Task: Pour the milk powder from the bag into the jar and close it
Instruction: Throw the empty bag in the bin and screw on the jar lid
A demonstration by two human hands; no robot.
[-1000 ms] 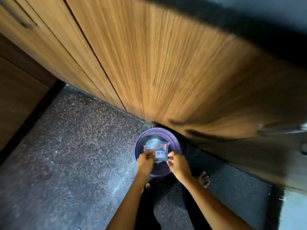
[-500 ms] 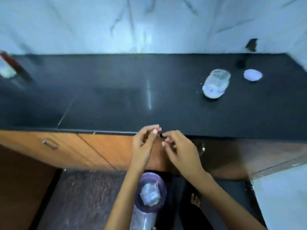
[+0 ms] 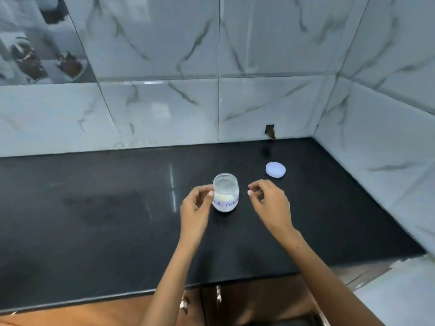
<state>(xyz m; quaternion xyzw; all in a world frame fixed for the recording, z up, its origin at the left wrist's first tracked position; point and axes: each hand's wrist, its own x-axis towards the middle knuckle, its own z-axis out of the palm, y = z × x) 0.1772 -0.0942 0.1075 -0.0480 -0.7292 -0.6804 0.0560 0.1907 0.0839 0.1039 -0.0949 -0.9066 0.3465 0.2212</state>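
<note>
A small clear glass jar (image 3: 226, 192) stands upright and uncapped on the black countertop (image 3: 117, 208). White milk powder fills its lower part, and a handwritten label runs across its front. Its white round lid (image 3: 275, 170) lies flat on the counter, behind and to the right of the jar. My left hand (image 3: 196, 208) is at the jar's left side, fingers loosely curled, with the fingertips at the glass. My right hand (image 3: 268, 203) hovers to the right of the jar, apart from it, loosely curled and holding nothing. No bag is in view.
Marble-patterned tiled walls (image 3: 259, 102) close off the counter at the back and on the right. The counter's front edge (image 3: 94, 300) runs above wooden cabinet doors with metal handles (image 3: 219, 295). A small dark hole (image 3: 270, 131) marks the back wall.
Earlier both hands held the labelled bag over a purple bin on the floor and let it go. The view has risen to the counter, and both hands have moved up beside the jar.
</note>
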